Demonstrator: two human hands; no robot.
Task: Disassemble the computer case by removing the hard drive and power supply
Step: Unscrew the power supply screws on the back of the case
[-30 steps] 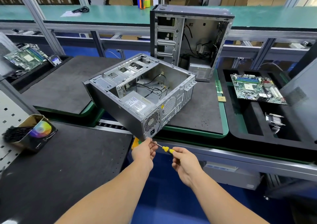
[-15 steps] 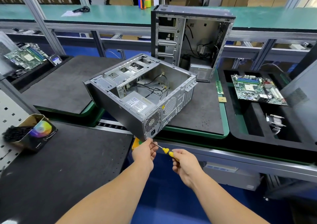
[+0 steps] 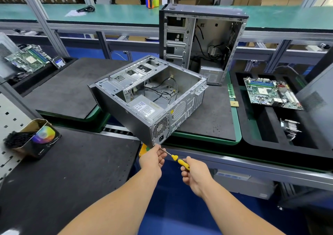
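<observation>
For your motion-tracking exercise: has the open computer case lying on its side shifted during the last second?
No. The computer case keeps its place: its lower rear corner still overhangs the green-edged mat at the same spot.

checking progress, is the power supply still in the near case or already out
Still in. The power supply sits in the rear corner of the near case, label up, its fan grille showing through the back panel.

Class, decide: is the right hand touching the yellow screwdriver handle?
Touching. The head view shows the right hand with fingers curled round the yellow screwdriver handle, no gap between them.
</observation>
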